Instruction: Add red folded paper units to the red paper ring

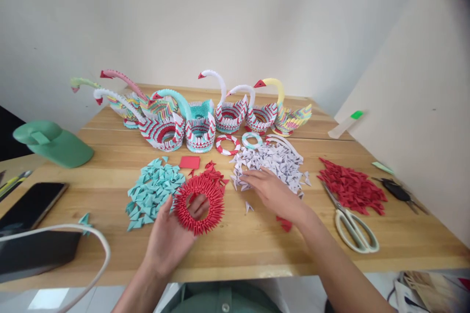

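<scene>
My left hand (172, 234) is closed around the lower left of a red ring of folded paper pieces (200, 224), its fingers showing through the middle hole. The ring is tilted towards me above the table. My right hand (273, 193) lies over the near left part of a pile of white folded paper triangles (270, 156), fingers stretched out and fingertips touching the pieces. Whether a piece is under the fingertips I cannot tell. One loose white triangle (249, 207) lies close by. Behind the ring are loose red pieces (215, 174), and to its left is a turquoise pile (154, 190).
Several folded-paper swans (200, 127) stand along the back, with two small rings (227, 145) before them. To the right lie scissors (354, 230), a red pile (350, 188) and keys (398, 190). A phone (31, 205), white cable (99, 234) and green object (53, 144) are left.
</scene>
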Action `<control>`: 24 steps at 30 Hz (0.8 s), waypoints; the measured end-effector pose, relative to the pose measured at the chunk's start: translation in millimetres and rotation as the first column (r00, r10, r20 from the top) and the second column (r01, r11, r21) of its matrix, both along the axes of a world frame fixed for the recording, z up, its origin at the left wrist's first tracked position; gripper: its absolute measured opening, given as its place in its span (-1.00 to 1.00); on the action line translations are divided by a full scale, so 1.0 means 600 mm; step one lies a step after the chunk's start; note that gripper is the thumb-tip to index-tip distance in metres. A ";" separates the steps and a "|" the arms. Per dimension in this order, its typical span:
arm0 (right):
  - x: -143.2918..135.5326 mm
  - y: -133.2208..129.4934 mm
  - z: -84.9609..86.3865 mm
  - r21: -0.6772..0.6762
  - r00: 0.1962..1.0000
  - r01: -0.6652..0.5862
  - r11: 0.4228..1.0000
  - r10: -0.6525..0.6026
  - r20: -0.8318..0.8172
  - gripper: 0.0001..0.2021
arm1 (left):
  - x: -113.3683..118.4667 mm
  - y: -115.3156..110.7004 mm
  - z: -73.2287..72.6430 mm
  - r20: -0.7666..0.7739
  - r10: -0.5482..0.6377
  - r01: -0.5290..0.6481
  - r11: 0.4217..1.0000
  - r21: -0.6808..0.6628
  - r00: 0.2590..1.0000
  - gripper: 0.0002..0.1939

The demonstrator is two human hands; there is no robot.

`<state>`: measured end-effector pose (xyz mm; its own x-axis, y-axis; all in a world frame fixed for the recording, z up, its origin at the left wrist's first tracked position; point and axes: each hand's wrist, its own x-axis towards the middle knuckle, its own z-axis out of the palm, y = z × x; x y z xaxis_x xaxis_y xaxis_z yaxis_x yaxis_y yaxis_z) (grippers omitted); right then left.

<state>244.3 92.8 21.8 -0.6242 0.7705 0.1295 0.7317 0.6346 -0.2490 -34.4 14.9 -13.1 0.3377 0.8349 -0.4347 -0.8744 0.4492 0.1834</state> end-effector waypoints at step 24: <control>-0.093 -0.117 -0.027 -0.777 0.411 -0.206 0.594 -0.668 -0.620 -0.49 | 0.063 -0.010 0.019 -0.279 -0.014 0.064 0.983 0.172 0.960 -0.82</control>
